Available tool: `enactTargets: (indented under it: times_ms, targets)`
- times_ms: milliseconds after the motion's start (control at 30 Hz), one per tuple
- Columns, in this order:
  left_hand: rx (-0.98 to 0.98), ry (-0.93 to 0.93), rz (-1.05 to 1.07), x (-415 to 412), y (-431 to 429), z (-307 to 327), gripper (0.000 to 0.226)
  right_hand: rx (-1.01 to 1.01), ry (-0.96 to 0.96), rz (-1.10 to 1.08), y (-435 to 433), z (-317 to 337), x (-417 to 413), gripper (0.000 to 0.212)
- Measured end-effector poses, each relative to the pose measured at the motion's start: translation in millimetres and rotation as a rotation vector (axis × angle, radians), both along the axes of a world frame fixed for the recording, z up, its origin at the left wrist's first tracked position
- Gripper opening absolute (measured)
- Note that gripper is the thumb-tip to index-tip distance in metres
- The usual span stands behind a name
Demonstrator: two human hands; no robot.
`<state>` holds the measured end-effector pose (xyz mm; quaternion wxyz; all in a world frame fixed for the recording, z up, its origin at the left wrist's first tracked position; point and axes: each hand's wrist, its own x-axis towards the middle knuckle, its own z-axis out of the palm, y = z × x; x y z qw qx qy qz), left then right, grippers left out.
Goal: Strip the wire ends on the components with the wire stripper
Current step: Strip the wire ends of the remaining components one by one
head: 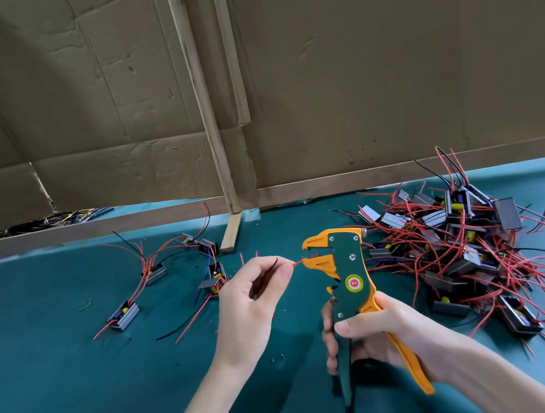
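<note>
My right hand point(375, 336) grips the handles of a green and orange wire stripper point(349, 275), held upright with its orange jaws pointing left. My left hand point(250, 296) pinches a thin red wire point(298, 263) between thumb and fingers; its tip reaches the stripper's jaws. A black wire end point(274, 262) sticks up behind the fingers. The component on these wires is hidden by my left hand. A big heap of small grey components with red and black wires point(463, 243) lies at the right.
Several separate components with wires point(124, 316) lie spread on the teal table top point(65, 396) at the left. A cardboard wall point(352, 80) with a wooden strip point(208, 119) stands behind. Small bits of stripped insulation dot the mat near my hands.
</note>
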<state>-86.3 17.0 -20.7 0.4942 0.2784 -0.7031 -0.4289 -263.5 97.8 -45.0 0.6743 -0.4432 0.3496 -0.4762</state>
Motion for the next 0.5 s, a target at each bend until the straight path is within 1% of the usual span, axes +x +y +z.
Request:
enactTargets:
  times_ms: [133, 300, 500]
  targets:
    - [0.001, -0.002, -0.006, 3.6, -2.7, 4.1, 0.008, -0.026, 0.024, 0.04, 2.1, 2.2, -0.3, 0.02]
    - [0.036, 0.001, -0.028, 6.4, -4.0, 8.8, 0.007, -0.039, 0.066, 0.034, 5.9, 6.6, 0.8, 0.017]
    - [0.065, -0.008, -0.057, 7.8, -3.3, 11.0, 0.008, -0.067, 0.117, 0.026, 11.7, 10.3, 2.3, 0.022]
